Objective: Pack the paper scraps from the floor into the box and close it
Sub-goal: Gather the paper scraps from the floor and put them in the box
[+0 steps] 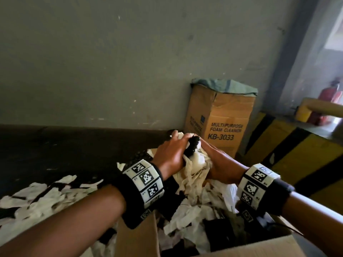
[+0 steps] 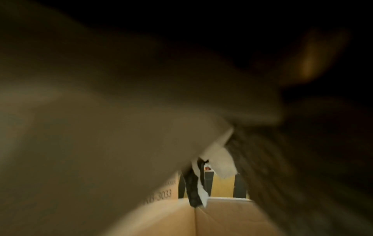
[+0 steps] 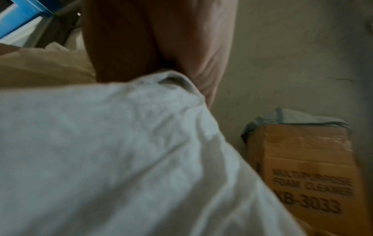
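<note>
Together, hands: 2 in view, both clasped on 1 bundle of paper scraps (image 1: 193, 164) held above the open box.
Left hand (image 1: 171, 154): fingers curled over the top left of the bundle, thumb side pressed into the white and black paper.
Right hand (image 1: 219, 164): palm and fingers wrapped against the bundle's right side, pinning it toward the left hand.
Bundle: cream and white strips with 1 black crumpled piece at its top; loose ends trail down into the box.
Open cardboard box (image 1: 241, 246): 1, at the lower edge of the head view, flaps up, partly filled with white and black scraps.
Floor scraps (image 1: 42, 199): too many to count, scattered on the dark floor left of the box.
Foam cleaner carton (image 1: 220, 123): 1, upright against the grey wall, printed KB-3033, with 1 greenish cloth (image 1: 224, 86) draped over its top.
Wrist bands: 2, 1 per wrist, each with black-and-white markers.
Fire extinguisher (image 1: 328, 97): 1, red, far right, blurred.
Left wrist view: dark and blurred; grip unclear there.
</note>
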A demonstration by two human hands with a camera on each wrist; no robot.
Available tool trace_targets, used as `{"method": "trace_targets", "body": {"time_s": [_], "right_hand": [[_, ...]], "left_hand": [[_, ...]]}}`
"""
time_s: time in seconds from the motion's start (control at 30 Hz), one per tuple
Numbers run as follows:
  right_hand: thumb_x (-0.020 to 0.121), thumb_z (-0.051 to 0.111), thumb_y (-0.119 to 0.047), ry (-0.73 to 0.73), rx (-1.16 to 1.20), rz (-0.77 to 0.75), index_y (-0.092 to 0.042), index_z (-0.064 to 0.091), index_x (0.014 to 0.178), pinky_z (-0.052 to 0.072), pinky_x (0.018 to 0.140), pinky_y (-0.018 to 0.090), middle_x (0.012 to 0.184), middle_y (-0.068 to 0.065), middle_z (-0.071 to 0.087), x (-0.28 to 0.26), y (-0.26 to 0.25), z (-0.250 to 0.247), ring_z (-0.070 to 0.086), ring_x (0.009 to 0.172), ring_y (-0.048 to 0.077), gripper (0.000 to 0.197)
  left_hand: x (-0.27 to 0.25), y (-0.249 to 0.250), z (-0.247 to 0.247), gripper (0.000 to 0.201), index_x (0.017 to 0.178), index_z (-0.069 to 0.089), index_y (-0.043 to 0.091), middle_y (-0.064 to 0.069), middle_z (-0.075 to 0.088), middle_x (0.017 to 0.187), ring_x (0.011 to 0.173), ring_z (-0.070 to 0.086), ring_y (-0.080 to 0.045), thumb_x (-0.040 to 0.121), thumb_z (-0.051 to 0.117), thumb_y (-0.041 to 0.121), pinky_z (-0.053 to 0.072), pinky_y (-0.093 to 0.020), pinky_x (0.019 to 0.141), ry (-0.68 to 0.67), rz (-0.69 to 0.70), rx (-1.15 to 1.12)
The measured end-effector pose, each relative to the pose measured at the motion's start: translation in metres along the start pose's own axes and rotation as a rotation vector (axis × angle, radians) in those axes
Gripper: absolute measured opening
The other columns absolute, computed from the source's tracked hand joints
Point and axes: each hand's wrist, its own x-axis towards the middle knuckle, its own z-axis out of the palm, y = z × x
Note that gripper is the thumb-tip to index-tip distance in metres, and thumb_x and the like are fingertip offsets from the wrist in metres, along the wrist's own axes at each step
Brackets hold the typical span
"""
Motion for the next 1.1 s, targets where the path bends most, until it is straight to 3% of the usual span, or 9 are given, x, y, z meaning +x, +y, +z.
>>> {"method": "trace_targets", "body": {"time_s": [0.17,0.27,0.37,0.4,0.5,0.57,0.67,0.97,1.1], "right_hand": [[0.074,0.077,-0.04,-0.114,0.0,0.145,-0.024,-0.001,0.151,0.023,0.117,0.03,0.156,0.002,0.021,-0.026,0.055,0.01,0.022,0.143,0.014,0.111],[0.062,0.079,-0.052,-0.201,-0.052,0.299,-0.031,-0.012,0.149,0.024,0.116,0.045,0.158,0.011,0.014,-0.04,0.084,0.019,0.02,0.144,0.03,0.127],[0.037,0.059,-0.09,-0.376,-0.204,0.333,-0.02,-0.014,0.15,0.005,0.12,0.047,0.16,0.005,-0.005,-0.047,0.099,0.015,-0.003,0.146,0.026,0.152],[0.032,0.058,-0.091,-0.416,-0.234,0.348,-0.018,-0.015,0.15,0.004,0.12,0.046,0.16,0.004,-0.007,-0.05,0.101,0.013,-0.004,0.146,0.026,0.157],[0.061,0.085,-0.042,-0.479,-0.193,0.476,-0.016,-0.015,0.15,0.011,0.119,0.041,0.16,0.013,0.004,-0.052,0.102,0.011,0.004,0.147,0.029,0.136],[0.065,0.086,-0.027,-0.552,-0.159,0.516,-0.022,-0.014,0.15,0.015,0.118,0.046,0.159,0.014,0.011,-0.05,0.105,0.007,0.006,0.147,0.031,0.131],[0.066,0.086,-0.024,-0.541,-0.14,0.51,-0.027,-0.009,0.15,0.021,0.116,0.05,0.158,0.015,0.016,-0.043,0.102,0.003,0.016,0.145,0.031,0.127],[0.083,0.069,-0.04,-0.475,-0.199,0.338,-0.03,-0.007,0.15,0.027,0.114,0.047,0.156,0.01,0.024,-0.003,0.005,0.014,0.025,0.142,0.029,0.102],[0.083,0.068,-0.043,-0.469,-0.165,0.195,-0.03,-0.002,0.151,0.032,0.111,0.046,0.15,0.007,0.035,0.037,-0.059,0.05,0.036,0.136,0.027,0.098]], "left_hand": [[0.028,0.024,0.063,0.048,0.142,0.027,0.033,-0.01,0.039,0.138,0.11,0.056,-0.035,0.098,0.04,0.02,0.047,-0.045,0.09,-0.071,-0.002,-0.001],[0.041,0.031,0.089,0.057,0.147,0.017,0.033,-0.011,0.033,0.145,0.11,0.056,-0.033,0.099,0.033,0.006,0.049,-0.043,0.089,-0.178,0.006,0.034],[0.046,0.035,0.102,0.077,0.15,-0.005,0.031,-0.015,0.011,0.157,0.142,0.021,-0.032,0.097,0.049,0.015,0.025,-0.043,0.111,-0.491,-0.01,-0.027],[0.048,0.036,0.104,0.093,0.149,-0.01,0.03,-0.015,0.005,0.159,0.145,0.009,-0.031,0.091,0.062,0.022,0.017,-0.043,0.115,-0.577,-0.007,-0.041],[0.048,0.037,0.101,0.122,0.149,-0.011,0.027,-0.016,0.002,0.158,0.146,0.004,-0.03,0.07,0.081,0.039,0.015,-0.043,0.116,-0.692,0.004,0.084],[0.046,0.035,0.096,0.122,0.15,-0.009,0.027,-0.015,0.003,0.159,0.146,0.004,-0.03,0.068,0.081,0.041,0.016,-0.043,0.115,-0.706,0.032,0.126],[0.037,0.028,0.081,0.112,0.151,-0.003,0.028,-0.011,0.011,0.158,0.144,0.014,-0.029,0.073,0.077,0.041,0.024,-0.041,0.112,-0.646,0.067,0.188],[-0.029,-0.033,-0.002,0.088,0.149,0.0,0.036,-0.003,0.015,0.157,0.14,0.026,-0.023,0.086,0.059,0.051,0.029,-0.042,0.11,-0.461,0.093,0.258],[-0.079,-0.087,-0.036,0.086,0.149,0.0,0.036,-0.003,0.008,0.159,0.143,0.018,-0.026,0.087,0.056,0.054,0.025,-0.041,0.113,-0.464,0.019,0.324]]}}
